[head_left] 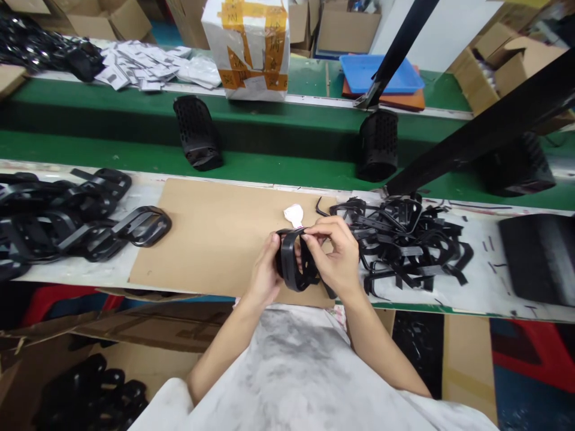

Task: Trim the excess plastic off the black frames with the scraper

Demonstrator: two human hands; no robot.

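Note:
A black plastic frame (293, 266) with a rounded rim is held up over the cardboard sheet (202, 233). My left hand (266, 274) grips its left side, the thumb resting along the upper edge. On the opposite side my right hand (336, 251) is closed, thumb and forefinger pinching at the frame's top edge; whether a thin strip lies between those fingertips I cannot tell. Just beyond the frame a crumpled white piece (294, 214) lies on the cardboard. To the right is a tangled heap of black strips (404, 239).
More black frames (58, 224) are piled on the left. Black perforated housings (197, 131) stand on the green conveyor (278, 164). Behind it are a taped white box (247, 48) and a blue tray (381, 75). A black metal post (485, 126) slants across the right side.

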